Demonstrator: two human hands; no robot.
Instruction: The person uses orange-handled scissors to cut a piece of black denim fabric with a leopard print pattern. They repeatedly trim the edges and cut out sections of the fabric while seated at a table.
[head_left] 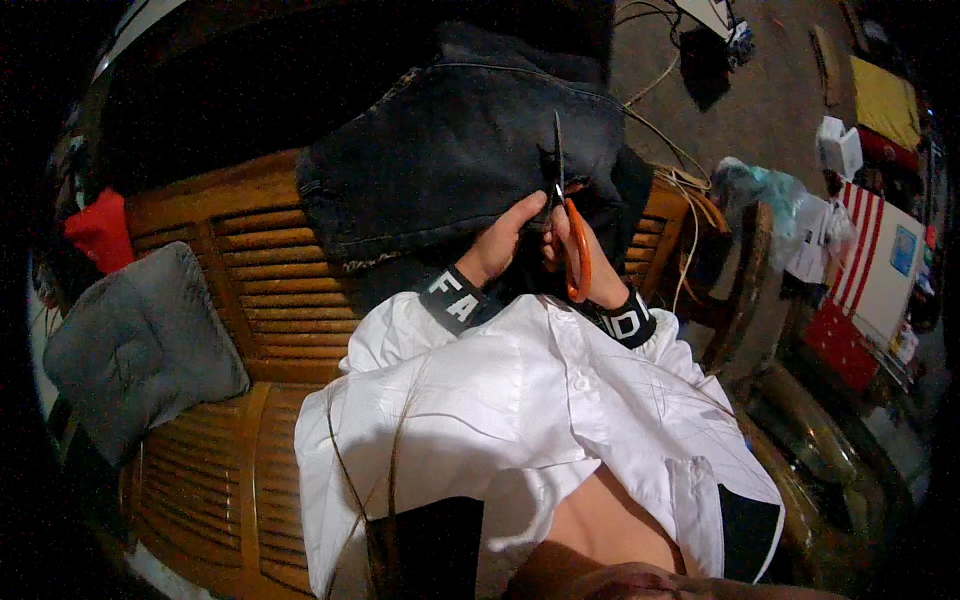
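Dark blue-black denim trousers point(430, 150) are spread in front of me, across the bench and my lap. My left hand point(497, 240) is closed, its thumb and fingers pinching a dark fold of the denim near the middle. Close beside it, my right hand point(597, 272) is closed around scissors point(578, 250) with orange handles. Their blades point away from me and look parted, over or at the denim; whether cloth lies between them is too dark to tell. Part of the right hand's fingers is hidden behind the orange handle.
I sit on a slatted wooden bench point(270, 290). A grey cushion point(145, 345) and a red cloth point(98, 232) lie at left. To the right are a wooden armrest point(745, 260), pale cables point(690, 240), plastic bags point(775, 195) and a red-and-white striped box point(872, 240).
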